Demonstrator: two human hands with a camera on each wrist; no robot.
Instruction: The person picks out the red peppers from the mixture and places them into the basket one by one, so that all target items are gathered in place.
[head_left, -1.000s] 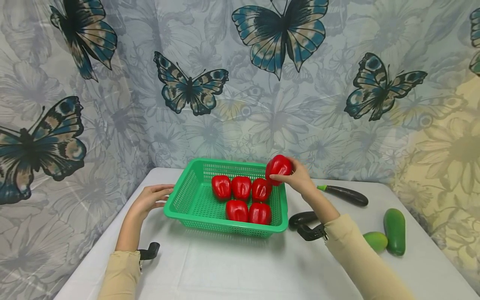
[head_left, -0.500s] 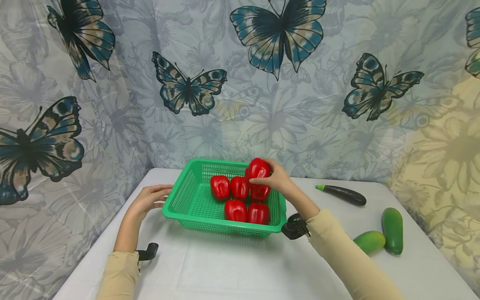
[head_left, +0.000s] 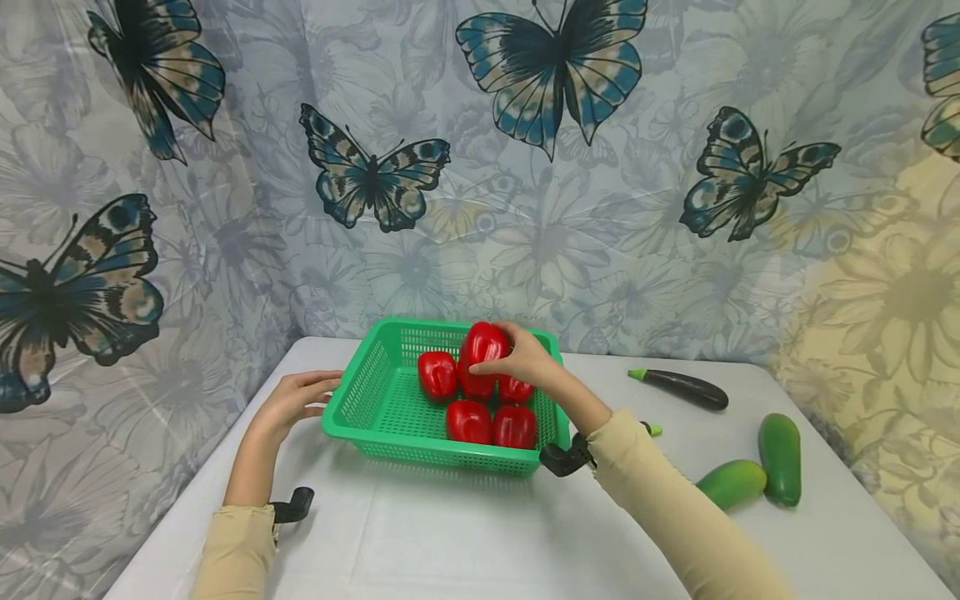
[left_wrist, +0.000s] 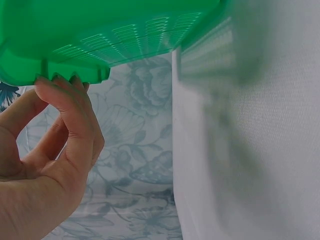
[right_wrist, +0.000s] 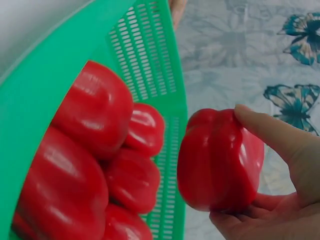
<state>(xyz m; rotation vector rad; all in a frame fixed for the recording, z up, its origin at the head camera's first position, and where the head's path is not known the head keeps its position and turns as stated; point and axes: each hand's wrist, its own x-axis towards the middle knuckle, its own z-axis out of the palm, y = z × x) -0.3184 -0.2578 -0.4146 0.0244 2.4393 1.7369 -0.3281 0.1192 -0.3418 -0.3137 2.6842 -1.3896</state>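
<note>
Between its thumb and fingers my right hand holds a glossy red bell pepper. The pepper hangs over the green plastic basket, hiding part of what lies behind it. In the right wrist view the held pepper is apart from the other red peppers in the basket. Several of those peppers, such as the leftmost pepper, lie in the basket's middle and right part. My left hand is at the basket's left end. Its fingertips touch the rim in the left wrist view.
On the white table's right side lie a dark eggplant, a green mango and a dark green cucumber-shaped vegetable. A green stem tip shows behind the right sleeve. Butterfly-print cloth hangs behind the table.
My right hand has carried the bell pepper leftward and slightly down, from the basket's back right corner to over its middle. The left hand stays at the rim.
</note>
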